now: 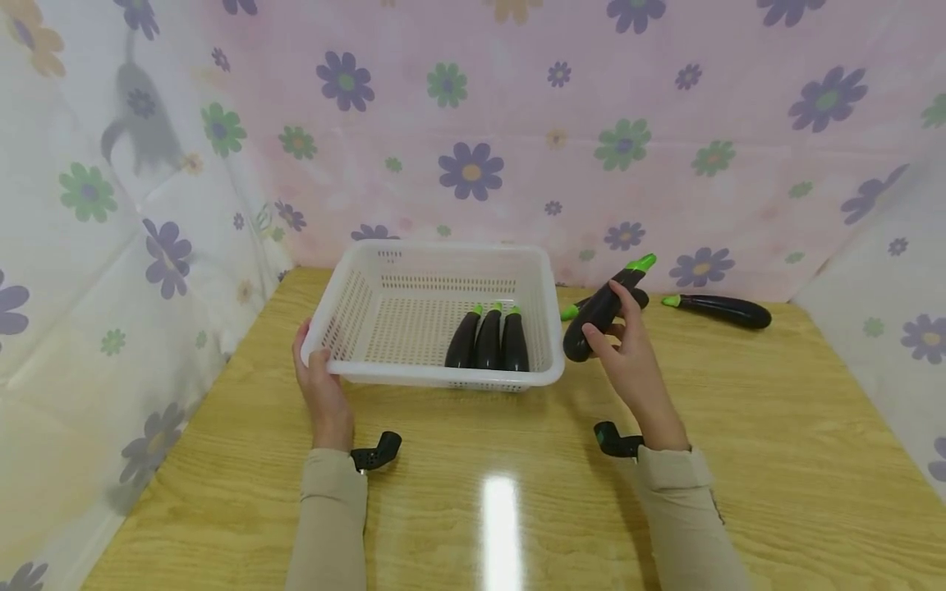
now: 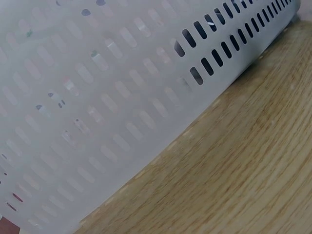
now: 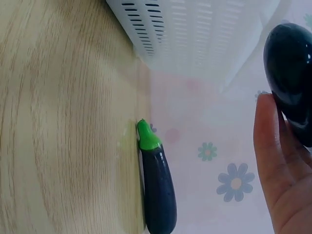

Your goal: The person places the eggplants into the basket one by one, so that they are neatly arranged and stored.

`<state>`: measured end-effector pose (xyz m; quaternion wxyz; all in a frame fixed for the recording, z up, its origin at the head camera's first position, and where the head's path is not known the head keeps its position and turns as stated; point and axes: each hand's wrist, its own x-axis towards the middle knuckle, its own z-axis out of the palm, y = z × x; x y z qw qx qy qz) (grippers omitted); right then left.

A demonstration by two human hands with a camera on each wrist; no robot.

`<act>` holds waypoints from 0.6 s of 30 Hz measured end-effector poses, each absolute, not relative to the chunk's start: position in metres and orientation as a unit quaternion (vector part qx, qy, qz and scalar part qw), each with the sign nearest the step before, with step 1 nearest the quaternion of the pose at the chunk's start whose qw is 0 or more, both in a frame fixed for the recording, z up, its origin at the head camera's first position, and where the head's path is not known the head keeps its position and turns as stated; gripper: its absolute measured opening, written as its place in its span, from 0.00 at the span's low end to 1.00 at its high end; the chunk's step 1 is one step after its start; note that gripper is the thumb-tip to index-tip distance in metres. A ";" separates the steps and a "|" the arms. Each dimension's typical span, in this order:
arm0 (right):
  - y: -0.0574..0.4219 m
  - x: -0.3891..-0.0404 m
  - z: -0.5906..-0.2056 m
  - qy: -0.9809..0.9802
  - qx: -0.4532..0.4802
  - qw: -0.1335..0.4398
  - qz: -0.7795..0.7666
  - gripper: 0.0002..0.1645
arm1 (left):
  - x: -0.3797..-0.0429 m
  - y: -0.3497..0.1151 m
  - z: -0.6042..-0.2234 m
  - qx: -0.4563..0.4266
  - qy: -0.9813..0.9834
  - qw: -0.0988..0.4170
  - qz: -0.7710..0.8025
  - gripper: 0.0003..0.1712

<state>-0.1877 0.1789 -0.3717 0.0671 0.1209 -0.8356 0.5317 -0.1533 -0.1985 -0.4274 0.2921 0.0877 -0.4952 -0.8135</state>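
Note:
A white slotted plastic basket stands on the table, with three eggplants side by side at its right end, green stems pointing to the back. My left hand grips the basket's front left corner, thumb over the rim; the left wrist view shows the slotted wall close up. Just right of the basket, my right hand holds a dark eggplant above the table, its green stem tilted up and to the right. Fingers and thumb pinch it; in the right wrist view the eggplant is partly cut off.
Behind the held eggplant, another eggplant lies on the table, partly hidden. Farther right, one more eggplant lies near the back edge. Flowered cloth hangs behind and at both sides of the wooden table.

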 end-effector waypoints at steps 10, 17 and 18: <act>0.166 -0.168 -0.349 -0.834 0.124 0.068 0.534 0.39 | -0.150 -0.198 -0.426 0.090 -0.498 0.283 -0.815 0.30; 0.165 -0.167 -0.347 -0.837 0.122 0.069 0.528 0.39 | -0.149 -0.198 -0.426 0.088 -0.496 0.282 -0.817 0.30; 0.165 -0.167 -0.346 -0.836 0.120 0.068 0.531 0.39 | -0.149 -0.198 -0.426 0.088 -0.495 0.282 -0.817 0.30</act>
